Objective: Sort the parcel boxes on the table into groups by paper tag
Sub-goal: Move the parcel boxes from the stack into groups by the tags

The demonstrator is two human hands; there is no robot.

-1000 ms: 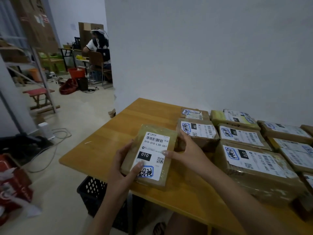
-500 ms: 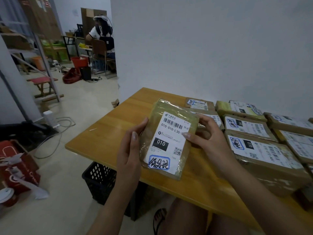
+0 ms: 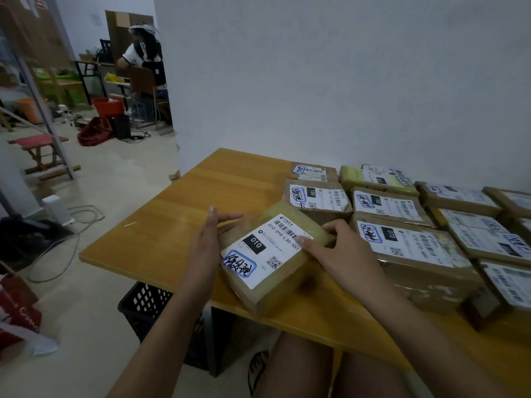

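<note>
I hold a flat tan parcel (image 3: 267, 271) wrapped in clear tape, its white tag reading 010 with blue-circled handwriting. It is turned at an angle low over the front edge of the wooden table (image 3: 184, 225). My right hand (image 3: 336, 251) grips its right end, thumb on the tag and fingers curled over the far edge. With straight fingers, my left hand (image 3: 208, 239) presses against its left side. Several other tagged parcels lie in rows to the right, among them one marked 070 (image 3: 413, 251), one marked 15H (image 3: 316, 201) and one marked 150 (image 3: 385, 206).
A white wall (image 3: 316, 81) stands behind the table. A black plastic crate (image 3: 143, 308) sits on the floor under the table's left end. Cables (image 3: 71, 225), a red stool (image 3: 37, 147) and a seated person (image 3: 143, 61) are further off to the left. My knees show below the table edge.
The 010 parcel has been lowered toward the table and turned clockwise, so its tag now lies diagonally. My left hand went from gripping it to lying flat against its side.
</note>
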